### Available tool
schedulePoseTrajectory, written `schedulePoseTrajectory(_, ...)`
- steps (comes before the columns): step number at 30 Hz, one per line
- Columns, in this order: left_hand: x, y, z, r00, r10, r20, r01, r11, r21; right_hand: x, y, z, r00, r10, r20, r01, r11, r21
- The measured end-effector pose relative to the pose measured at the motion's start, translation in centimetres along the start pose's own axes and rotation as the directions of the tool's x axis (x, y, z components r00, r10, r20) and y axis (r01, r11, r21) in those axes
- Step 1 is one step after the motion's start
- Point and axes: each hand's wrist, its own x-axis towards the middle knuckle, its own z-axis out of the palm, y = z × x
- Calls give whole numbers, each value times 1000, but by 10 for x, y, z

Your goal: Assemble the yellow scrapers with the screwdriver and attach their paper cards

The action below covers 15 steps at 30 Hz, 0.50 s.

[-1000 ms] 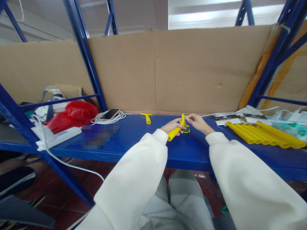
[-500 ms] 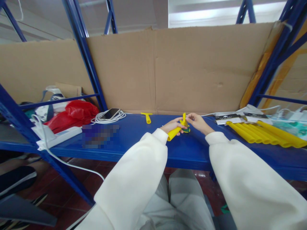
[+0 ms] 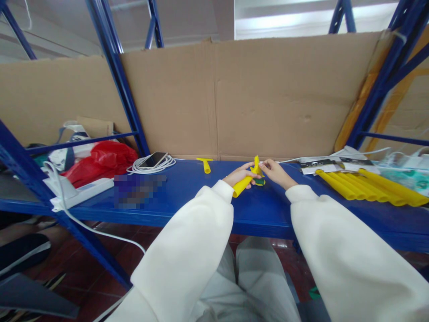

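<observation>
My left hand (image 3: pixel 241 174) is wrapped round a yellow T-shaped tool with a tubular handle (image 3: pixel 241 187), its open end tilted down toward me. At the tool's upright head, the fingers of my right hand (image 3: pixel 273 171) are pinched together; whether they grip the head itself or something small on it, I cannot make out. Just below the hands, a small green-and-yellow object (image 3: pixel 260 182) sits on the blue shelf, partly hidden by fingers. Farther back and to the left lies a second yellow T-shaped tool (image 3: pixel 206 165).
Several yellow tubes (image 3: pixel 365 188) lie side by side at right, before black-and-white packets (image 3: pixel 317 166). On the left are a phone (image 3: pixel 154 159) on coiled white cable, a white power strip (image 3: pixel 89 191) and a red bag (image 3: pixel 107 158). Cardboard (image 3: pixel 268 98) walls the back.
Both hands stay almost in place, with the yellow tool still in the left. My right fingers shift slightly at its head, and more of the green object shows below.
</observation>
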Motion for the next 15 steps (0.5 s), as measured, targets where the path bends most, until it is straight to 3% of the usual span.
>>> schedulePoseTrajectory(11, 6, -5, -4, 999, 21, -48, -26, 995, -94, -2, -4, -2, 1000, -19, -18, 17, 993, -116)
schedulePoseTrajectory(13, 7, -4, -4, 995, 23, -100, -34, 993, -113, -3, -6, -6, 999, -5, 37, 10, 991, -136)
schedulePoseTrajectory(15, 7, -2, -5, 987, 12, -160, -32, 991, -128, -6, -8, -10, 979, 10, 204, 19, 990, -141)
